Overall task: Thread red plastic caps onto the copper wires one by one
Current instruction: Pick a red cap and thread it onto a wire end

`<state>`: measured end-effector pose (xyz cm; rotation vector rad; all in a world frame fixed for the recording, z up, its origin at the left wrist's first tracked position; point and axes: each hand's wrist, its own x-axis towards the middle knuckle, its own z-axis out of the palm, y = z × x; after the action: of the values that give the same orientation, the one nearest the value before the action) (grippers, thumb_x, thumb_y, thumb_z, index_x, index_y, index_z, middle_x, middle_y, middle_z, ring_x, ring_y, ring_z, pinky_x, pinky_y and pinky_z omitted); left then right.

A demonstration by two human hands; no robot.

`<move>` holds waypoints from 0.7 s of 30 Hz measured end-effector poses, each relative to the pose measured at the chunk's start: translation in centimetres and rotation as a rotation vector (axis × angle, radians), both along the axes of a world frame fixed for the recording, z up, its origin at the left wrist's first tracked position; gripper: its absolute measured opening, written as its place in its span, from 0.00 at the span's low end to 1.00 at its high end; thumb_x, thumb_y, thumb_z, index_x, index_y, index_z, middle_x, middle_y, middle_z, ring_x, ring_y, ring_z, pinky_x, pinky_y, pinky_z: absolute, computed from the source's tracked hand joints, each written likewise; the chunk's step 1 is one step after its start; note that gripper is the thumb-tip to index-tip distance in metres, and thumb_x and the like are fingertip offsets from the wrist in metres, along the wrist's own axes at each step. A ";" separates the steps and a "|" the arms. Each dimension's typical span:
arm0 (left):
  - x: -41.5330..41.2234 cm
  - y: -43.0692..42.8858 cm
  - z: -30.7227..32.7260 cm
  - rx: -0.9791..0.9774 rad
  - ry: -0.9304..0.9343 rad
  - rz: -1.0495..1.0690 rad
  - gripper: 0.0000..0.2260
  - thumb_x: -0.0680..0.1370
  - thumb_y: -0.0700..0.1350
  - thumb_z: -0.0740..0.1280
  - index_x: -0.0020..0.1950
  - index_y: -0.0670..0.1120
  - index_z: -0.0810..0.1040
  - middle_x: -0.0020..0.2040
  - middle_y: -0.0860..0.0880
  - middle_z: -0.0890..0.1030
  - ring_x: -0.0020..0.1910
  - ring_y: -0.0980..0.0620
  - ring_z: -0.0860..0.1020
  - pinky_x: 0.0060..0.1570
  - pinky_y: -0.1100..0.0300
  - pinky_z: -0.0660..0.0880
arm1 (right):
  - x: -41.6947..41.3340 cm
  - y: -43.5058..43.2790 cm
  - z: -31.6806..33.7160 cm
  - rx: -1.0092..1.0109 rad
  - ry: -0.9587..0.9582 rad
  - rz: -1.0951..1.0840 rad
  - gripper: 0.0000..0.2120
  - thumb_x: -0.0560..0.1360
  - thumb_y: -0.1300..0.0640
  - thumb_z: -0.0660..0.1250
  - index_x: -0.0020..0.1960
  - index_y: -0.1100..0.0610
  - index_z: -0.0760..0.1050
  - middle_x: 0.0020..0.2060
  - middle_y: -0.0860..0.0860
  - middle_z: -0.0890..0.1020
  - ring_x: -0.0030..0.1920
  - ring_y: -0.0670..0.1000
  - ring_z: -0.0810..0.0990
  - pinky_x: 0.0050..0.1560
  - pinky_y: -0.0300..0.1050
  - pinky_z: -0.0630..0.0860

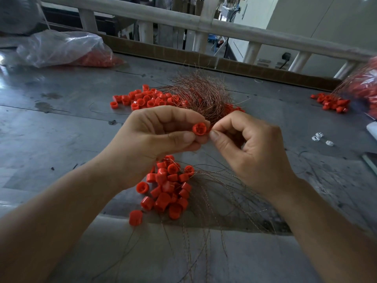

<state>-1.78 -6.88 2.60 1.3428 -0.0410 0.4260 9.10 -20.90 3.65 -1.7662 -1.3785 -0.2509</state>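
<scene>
Head view: pinches red cap [201, 129] in left hand [155, 137], copper wire [212, 126] in right hand [251, 148]; mid-threading, likely needs tip steered through cap.

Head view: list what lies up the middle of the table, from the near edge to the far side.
Lone red cap → near heap of red caps → held red cap pinched in the left hand → tangle of copper wires → cardboard strip → white railing.
</scene>
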 end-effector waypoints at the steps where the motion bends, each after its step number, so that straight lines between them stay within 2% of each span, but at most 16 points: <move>1: 0.0 0.0 0.0 0.001 0.002 -0.003 0.11 0.63 0.39 0.69 0.44 0.44 0.84 0.43 0.45 0.84 0.43 0.49 0.83 0.41 0.64 0.78 | 0.0 0.0 0.0 0.001 0.003 -0.002 0.05 0.72 0.60 0.66 0.38 0.59 0.76 0.30 0.41 0.73 0.30 0.41 0.71 0.32 0.28 0.65; 12: 0.0 0.1 0.1 0.008 0.003 0.013 0.11 0.63 0.39 0.69 0.45 0.44 0.84 0.42 0.44 0.84 0.43 0.49 0.83 0.41 0.64 0.78 | -0.1 0.0 0.1 0.003 -0.010 -0.003 0.05 0.72 0.61 0.65 0.37 0.60 0.76 0.30 0.42 0.74 0.31 0.43 0.72 0.31 0.29 0.66; 16: 0.0 0.1 0.0 0.003 0.009 0.025 0.11 0.63 0.39 0.69 0.44 0.44 0.84 0.42 0.44 0.84 0.42 0.50 0.83 0.40 0.64 0.78 | 0.0 0.0 0.2 -0.001 -0.022 -0.003 0.05 0.72 0.61 0.66 0.37 0.59 0.76 0.30 0.40 0.72 0.31 0.41 0.71 0.32 0.28 0.66; 21: -0.1 0.1 0.1 -0.015 -0.004 0.008 0.09 0.65 0.36 0.69 0.42 0.44 0.84 0.43 0.44 0.84 0.42 0.50 0.83 0.39 0.64 0.78 | -0.2 0.0 0.3 -0.007 0.025 0.023 0.05 0.72 0.61 0.65 0.37 0.58 0.76 0.30 0.41 0.73 0.31 0.43 0.73 0.31 0.29 0.67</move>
<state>-1.85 -6.74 2.75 1.3279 -0.0359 0.4354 8.94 -20.88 3.94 -1.7532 -1.3823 -0.2108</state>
